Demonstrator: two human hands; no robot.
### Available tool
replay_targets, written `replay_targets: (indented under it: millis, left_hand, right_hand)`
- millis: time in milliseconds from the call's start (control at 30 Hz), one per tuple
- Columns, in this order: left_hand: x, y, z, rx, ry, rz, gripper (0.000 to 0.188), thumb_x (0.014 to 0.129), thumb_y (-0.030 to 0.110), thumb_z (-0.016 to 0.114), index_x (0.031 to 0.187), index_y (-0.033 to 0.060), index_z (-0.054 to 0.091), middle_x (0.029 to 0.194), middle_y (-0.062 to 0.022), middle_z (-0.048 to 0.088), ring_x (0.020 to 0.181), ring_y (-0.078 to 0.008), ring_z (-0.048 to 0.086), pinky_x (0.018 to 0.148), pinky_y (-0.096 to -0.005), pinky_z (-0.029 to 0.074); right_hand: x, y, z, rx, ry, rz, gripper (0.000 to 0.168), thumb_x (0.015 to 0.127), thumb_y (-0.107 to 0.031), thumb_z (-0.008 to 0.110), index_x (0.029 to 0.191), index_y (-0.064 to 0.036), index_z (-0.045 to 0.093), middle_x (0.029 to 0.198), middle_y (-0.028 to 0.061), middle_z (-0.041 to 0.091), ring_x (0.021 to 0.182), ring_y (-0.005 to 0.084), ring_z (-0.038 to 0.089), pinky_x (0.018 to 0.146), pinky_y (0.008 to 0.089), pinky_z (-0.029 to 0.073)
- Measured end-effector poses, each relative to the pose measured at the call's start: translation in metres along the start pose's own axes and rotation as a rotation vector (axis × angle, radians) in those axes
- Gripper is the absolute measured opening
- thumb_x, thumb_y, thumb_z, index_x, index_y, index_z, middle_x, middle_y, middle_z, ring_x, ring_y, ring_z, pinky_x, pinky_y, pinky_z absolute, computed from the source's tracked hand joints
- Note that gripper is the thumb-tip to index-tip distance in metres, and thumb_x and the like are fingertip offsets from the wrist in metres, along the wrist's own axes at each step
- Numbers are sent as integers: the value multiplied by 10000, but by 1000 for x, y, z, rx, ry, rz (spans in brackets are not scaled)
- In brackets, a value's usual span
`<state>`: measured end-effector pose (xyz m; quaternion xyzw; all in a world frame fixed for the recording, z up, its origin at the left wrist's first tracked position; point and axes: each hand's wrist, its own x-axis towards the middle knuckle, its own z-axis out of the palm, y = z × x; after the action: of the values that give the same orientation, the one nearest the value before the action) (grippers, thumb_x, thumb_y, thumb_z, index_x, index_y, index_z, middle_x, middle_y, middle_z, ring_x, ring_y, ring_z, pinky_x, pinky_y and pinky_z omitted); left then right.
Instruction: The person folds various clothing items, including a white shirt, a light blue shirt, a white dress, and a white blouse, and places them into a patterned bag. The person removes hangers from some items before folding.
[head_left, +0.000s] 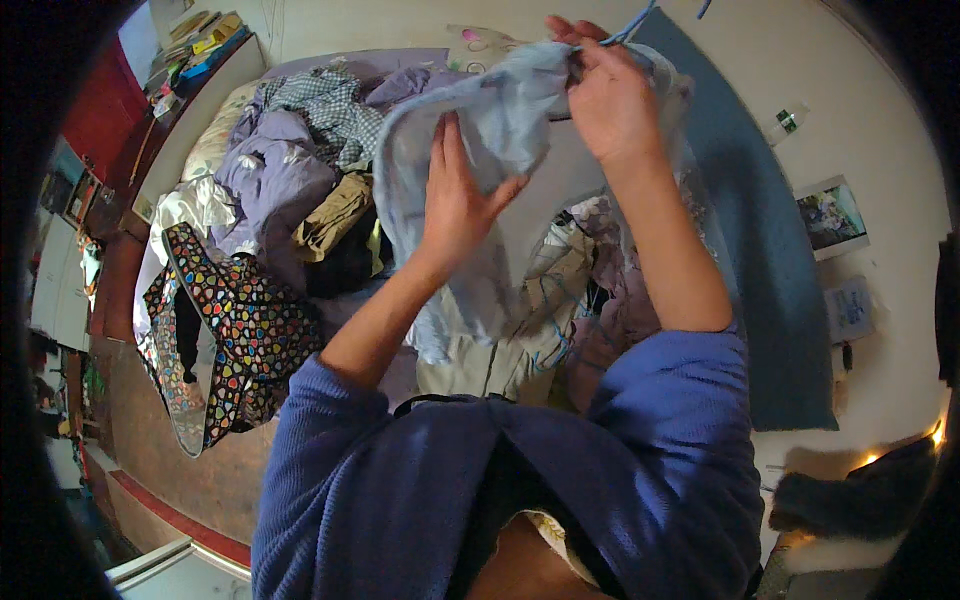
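A sheer light blue garment (517, 112) hangs in front of me, its lower part draping toward the clothes below. From its top rises the hook of a blue hanger (634, 26). My right hand (611, 97) grips the hanger at its neck, together with the cloth around it. Against the garment's left side lies my left hand (461, 202), flat, with fingers extended and thumb spread. A beige garment with a zip (480, 367) lies beneath, close to my body. Beside it are a mauve garment (622, 300) and thin blue hangers (555, 330), partly hidden.
Left on the bed are a heart-print bag (255, 337), a purple floral quilt (277, 157), checked cloth (322, 97) and a tan garment (337, 214). A blue panel (750, 225) lines the right wall, near a photo (832, 214). Books (206, 45) are stacked far left.
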<state>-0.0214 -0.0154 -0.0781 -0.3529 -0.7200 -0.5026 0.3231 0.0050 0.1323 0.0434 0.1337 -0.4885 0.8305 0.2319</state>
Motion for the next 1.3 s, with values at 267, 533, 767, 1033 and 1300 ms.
replay_targets:
  millis: [267,533,767,1033,1300]
  left_hand:
    - [21,-50,2,-243,-257,-462,302,771,205,586,959,-26,540,725,-129,581,627,-209,543,591,-317,439]
    - [52,-144,-70,185,-437,-416,295,753,301,555,834,22,605,709,-167,594,638,-273,581,601,-359,435]
    - [37,-200,-116,258,-722,-580,357,775,362,525,827,25,632,687,-113,608,619,-203,571,605,-327,442]
    - [31,-153,-139,-96,-936,-852,407,816,382,525,927,0,611,755,-31,604,647,-96,540,602,-237,440]
    - [34,-55,-177,-147,-1131,-757,391,792,306,573,995,-28,563,799,-16,589,699,-64,508,622,-217,426]
  right_hand:
    - [0,37,-40,-267,205,15,152,837,-78,457,958,-9,517,964,119,575,908,189,507,808,334,385]
    - [-86,49,-184,-75,139,578,175,850,-142,426,875,0,524,478,-13,344,401,116,336,426,255,293]
    - [-219,-8,-210,-934,-173,1091,261,843,-244,501,911,-10,596,481,-42,373,396,46,315,369,213,237]
    - [-268,-24,-352,-1927,113,977,234,787,-229,556,805,5,562,681,109,552,601,240,532,514,352,409]
    - [-151,146,-148,-1574,-418,438,462,784,-174,555,1210,-68,411,1215,175,421,1119,304,407,927,350,340]
